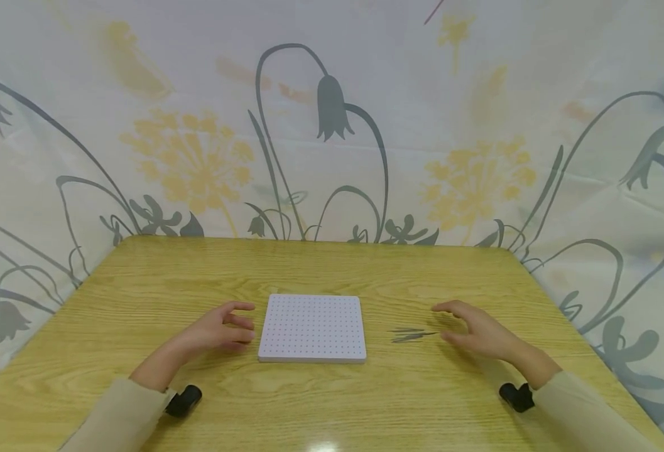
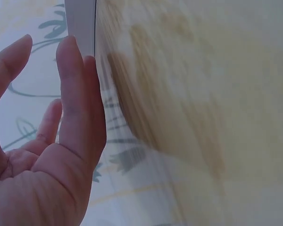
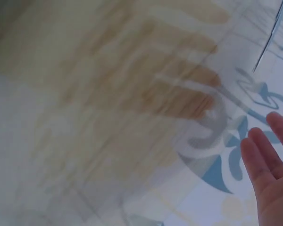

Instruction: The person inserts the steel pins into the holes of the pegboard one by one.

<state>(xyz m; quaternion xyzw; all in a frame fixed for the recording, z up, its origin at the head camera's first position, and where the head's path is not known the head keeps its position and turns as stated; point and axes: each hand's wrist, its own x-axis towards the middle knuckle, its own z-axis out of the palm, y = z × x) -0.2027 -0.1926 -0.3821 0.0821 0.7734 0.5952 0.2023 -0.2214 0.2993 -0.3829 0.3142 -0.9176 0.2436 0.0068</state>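
Broadly, a patterned cloth (image 1: 478, 107) hangs behind and beside a wooden table (image 1: 332, 270). Near the middle of the table lies a white board (image 1: 312, 339), flat. The left hand (image 1: 213, 329) is just off the board's left edge, fingers loosely bent and parted, holding nothing. The right hand (image 1: 481, 329) is well right of the board, thumb and fingers spread apart, with nothing gripped. Between it and the board lie several thin sticks (image 1: 412, 336), loosely bunched.

For a good reach to the sticks, I'd keep the right wrist low and bring thumb and forefinger down on one end; things that thin look easy to scatter. A light left hand on the board's edge should stop it sliding.

The right wrist view shows a stick end apart from three fingertips, while the head view puts the thumb so near one that contact cannot be judged. Only the head view shows the grid of dots (image 1: 312, 324) on the board.
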